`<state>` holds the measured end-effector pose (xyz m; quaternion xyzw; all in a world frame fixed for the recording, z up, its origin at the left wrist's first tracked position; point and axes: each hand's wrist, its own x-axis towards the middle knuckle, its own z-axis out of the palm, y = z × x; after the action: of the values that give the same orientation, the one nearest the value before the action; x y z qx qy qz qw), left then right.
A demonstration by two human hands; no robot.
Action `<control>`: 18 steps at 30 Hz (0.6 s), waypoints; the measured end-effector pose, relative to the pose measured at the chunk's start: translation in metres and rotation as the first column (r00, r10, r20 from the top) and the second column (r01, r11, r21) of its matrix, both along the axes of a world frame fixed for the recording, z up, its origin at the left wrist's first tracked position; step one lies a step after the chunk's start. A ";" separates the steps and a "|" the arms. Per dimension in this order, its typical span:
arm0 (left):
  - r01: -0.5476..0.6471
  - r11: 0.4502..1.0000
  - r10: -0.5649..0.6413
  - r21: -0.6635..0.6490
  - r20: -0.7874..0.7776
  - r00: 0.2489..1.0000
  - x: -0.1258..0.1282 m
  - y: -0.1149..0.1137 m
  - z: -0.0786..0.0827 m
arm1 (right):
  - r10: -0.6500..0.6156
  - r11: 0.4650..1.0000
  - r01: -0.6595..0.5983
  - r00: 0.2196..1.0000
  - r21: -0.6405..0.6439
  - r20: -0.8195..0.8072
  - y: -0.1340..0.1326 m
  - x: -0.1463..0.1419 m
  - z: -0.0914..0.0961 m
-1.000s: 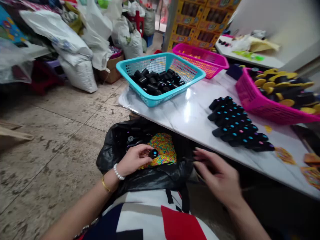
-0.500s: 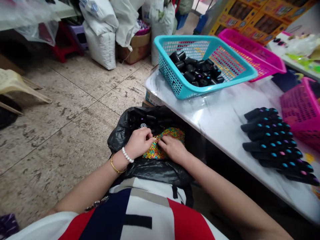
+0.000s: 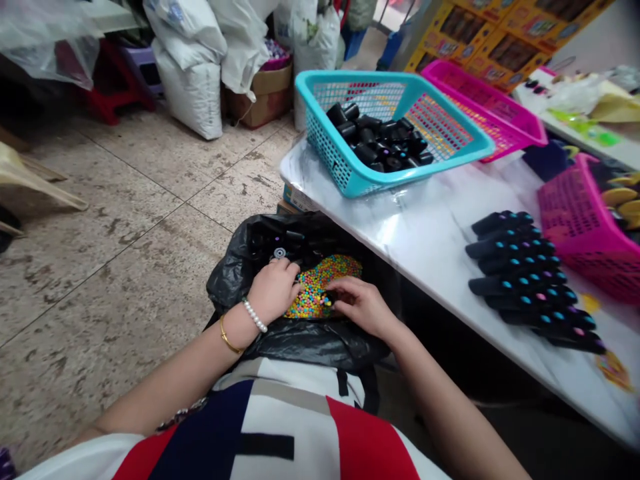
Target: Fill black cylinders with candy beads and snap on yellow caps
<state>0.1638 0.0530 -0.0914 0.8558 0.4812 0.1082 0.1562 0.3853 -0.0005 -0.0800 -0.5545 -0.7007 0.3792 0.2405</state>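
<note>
A heap of small multicoloured beads point(image 3: 315, 287) lies inside a black plastic bag point(image 3: 225, 267) in front of my lap. My left hand point(image 3: 274, 288), with a pearl bracelet at the wrist, is curled at the heap's left edge; its fingertips are partly hidden, and what they hold cannot be made out. On the right side of the beads, my right hand point(image 3: 364, 308) has its thumb and fingers apart, with a few beads near the tips. Behind the beads in the bag lie black cylindrical pieces point(image 3: 295, 237), one with a white ringed end point(image 3: 279, 253).
A marble-patterned table point(image 3: 425, 233) stands at my right. On it are a turquoise basket point(image 3: 345, 177) of black pieces, pink baskets point(image 3: 565, 220) and rows of black pieces point(image 3: 530, 280) with coloured dots. White sacks point(image 3: 190, 87) and a cardboard box point(image 3: 270, 93) stand on the floor behind.
My hands have moved apart. The right hand has shifted right and spread its thumb from its fingers; the left has turned palm-down and moved slightly left. The camera view has turned a little right.
</note>
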 end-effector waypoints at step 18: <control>0.164 0.984 -0.170 -0.064 -0.095 0.981 0.009 0.002 -0.006 | -0.156 0.982 0.159 0.987 0.104 -0.042 -0.032 0.035 0.017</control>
<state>0.1726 0.0552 -0.0979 0.8929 0.4175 0.0385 0.1642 0.4202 -0.0321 -0.0633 -0.5879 -0.6698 0.3303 0.3109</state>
